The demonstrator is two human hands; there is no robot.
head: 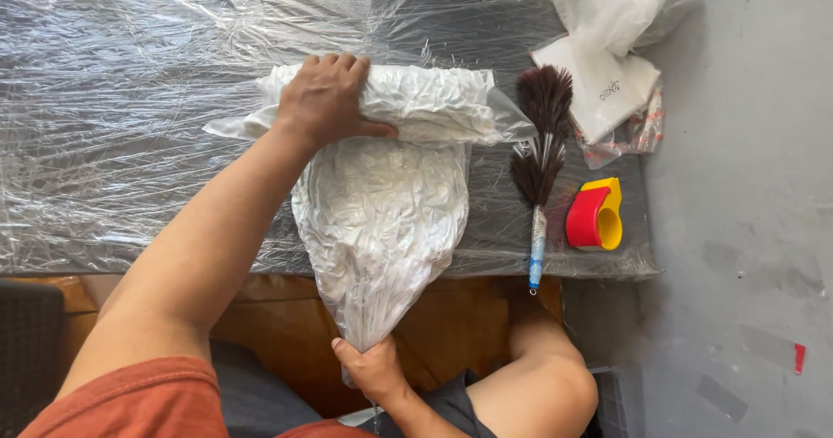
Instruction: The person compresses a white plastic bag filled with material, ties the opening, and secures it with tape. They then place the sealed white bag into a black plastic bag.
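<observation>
A clear plastic bag [382, 204] stuffed with crumpled white material lies on a table covered in plastic wrap [113, 117]. Its far end is rolled into a thick fold [434, 100]. My left hand [325, 100] presses down on that fold, fingers curled over its far edge. My right hand [371, 369] grips the bag's narrow, gathered end near my lap, below the table's front edge. The bag stretches between the two hands.
A dark feather duster [540, 160] with a blue handle lies to the right of the bag. A red and yellow tape dispenser [597, 216] sits beside it. White plastic bags and packets [607, 65] pile at the far right corner. Grey floor lies to the right.
</observation>
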